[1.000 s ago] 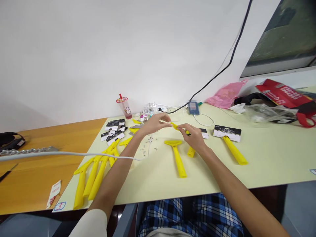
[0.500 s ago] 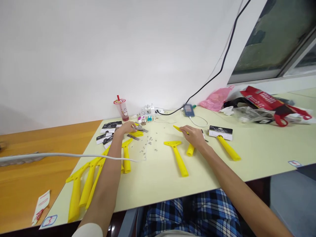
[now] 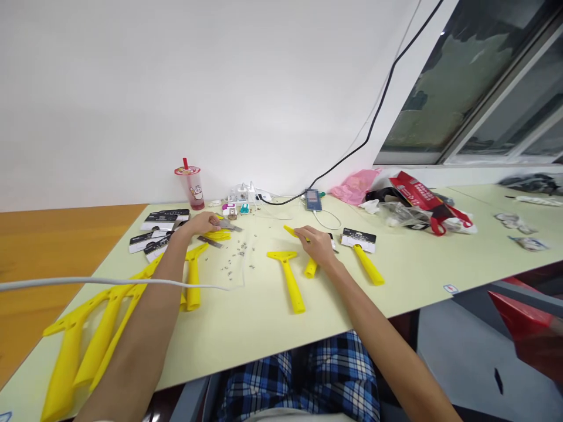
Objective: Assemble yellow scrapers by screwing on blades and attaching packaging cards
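My left hand [image 3: 203,224] reaches to the small pile at the back left, fingers curled against grey metal blades [image 3: 229,225] and flat yellow plastic strips [image 3: 217,235]. What lies between its fingertips is hidden. My right hand [image 3: 317,245] is closed on a thin yellow plastic strip [image 3: 290,231], whose tip sticks out to the left. Partly under that hand lies a yellow scraper handle [image 3: 311,268]. Left of it is another T-shaped scraper handle [image 3: 290,281]. Small metal screws or nuts [image 3: 241,249] are scattered between my hands.
Several yellow handles [image 3: 105,316] lie around my left forearm, near black-and-white cards [image 3: 160,221]. Right of my right hand is a carded scraper [image 3: 368,265]. Behind stand a drink cup [image 3: 190,186] and a power strip [image 3: 241,193]. A white cable [image 3: 132,282] crosses my left forearm.
My view has turned to the right, so the table's contents appear farther left. My left hand stays at the pile of blades and strips; my right hand still holds its yellow strip.
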{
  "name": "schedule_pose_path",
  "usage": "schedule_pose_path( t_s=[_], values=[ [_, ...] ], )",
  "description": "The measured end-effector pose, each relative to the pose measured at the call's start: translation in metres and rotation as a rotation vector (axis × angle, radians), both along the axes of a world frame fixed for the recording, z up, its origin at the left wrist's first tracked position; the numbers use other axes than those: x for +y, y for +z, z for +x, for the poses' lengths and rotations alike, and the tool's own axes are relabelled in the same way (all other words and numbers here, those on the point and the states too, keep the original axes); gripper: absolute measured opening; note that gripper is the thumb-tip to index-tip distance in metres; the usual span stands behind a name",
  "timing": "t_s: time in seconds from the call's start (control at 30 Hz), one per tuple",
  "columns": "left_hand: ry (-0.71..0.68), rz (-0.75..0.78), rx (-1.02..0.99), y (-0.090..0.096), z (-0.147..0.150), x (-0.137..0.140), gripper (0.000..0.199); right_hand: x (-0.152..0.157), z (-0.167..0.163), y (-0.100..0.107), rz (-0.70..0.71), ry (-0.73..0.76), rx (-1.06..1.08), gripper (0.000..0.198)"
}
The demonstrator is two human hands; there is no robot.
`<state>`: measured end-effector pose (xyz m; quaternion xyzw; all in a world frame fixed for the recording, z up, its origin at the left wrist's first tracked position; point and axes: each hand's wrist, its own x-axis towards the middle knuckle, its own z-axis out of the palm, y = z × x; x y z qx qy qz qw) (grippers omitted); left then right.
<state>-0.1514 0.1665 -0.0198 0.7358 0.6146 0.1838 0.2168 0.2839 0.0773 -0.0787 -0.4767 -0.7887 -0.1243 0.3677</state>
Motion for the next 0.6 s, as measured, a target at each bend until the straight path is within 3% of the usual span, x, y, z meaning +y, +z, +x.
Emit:
schedule_pose_path(
  t_s=[0.2,0.47,0.6],
  values=[
    [0.039,0.063,0.003,0.004,0.003,-0.004,0.027,-0.001,0.001,0.003,-0.008,0.013,0.021,0.026],
    [0.094,0.201,0.09,0.036,0.007,0.0,0.024,-0.001,0.003,0.004,-0.009,0.007,0.059,0.027],
    [0.158,0.198,0.069,0.04,0.011,-0.005,0.019,-0.001,0.004,0.006,-0.017,0.011,0.072,0.028]
  ],
)
